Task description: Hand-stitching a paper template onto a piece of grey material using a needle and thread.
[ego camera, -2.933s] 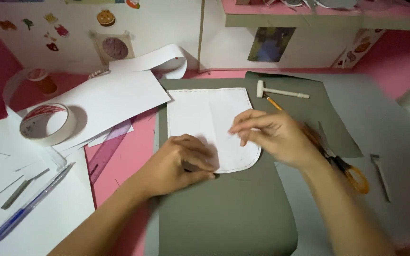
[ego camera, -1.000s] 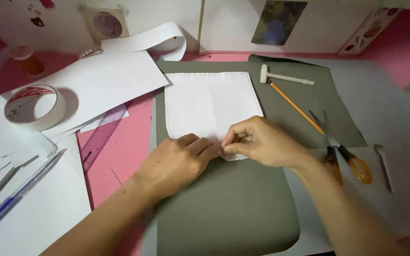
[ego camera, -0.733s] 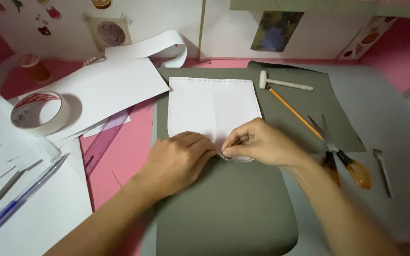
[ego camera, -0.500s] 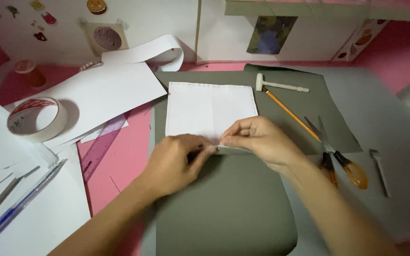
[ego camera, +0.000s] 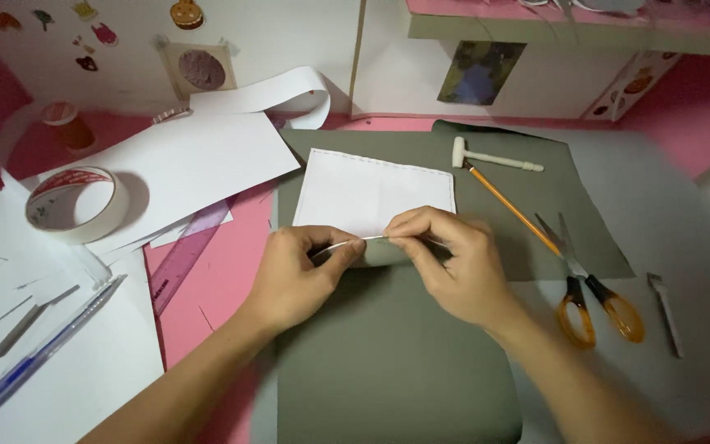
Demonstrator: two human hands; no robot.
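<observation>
Both hands pinch the near edge of the white paper piece [ego camera: 371, 197] lying on the grey sheet [ego camera: 388, 362] mid-desk, left hand [ego camera: 297, 275] and right hand [ego camera: 454, 267] fingers clenched on the fold to hold it flat, scissors [ego camera: 589, 288] within reach.

White paper piece [ego camera: 371, 193] flat on grey sheet [ego camera: 388, 362], near edge lifted, stitched border.

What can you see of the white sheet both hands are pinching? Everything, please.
The white sheet looks like thin paper or fabric, roughly rectangular, with a faint dotted line along its far and right edges. It lies flat on the grey-green mat, far corners squared. Its near edge is lifted and folded back, pinched between the left hand and right hand. Nothing else touches it.
</observation>
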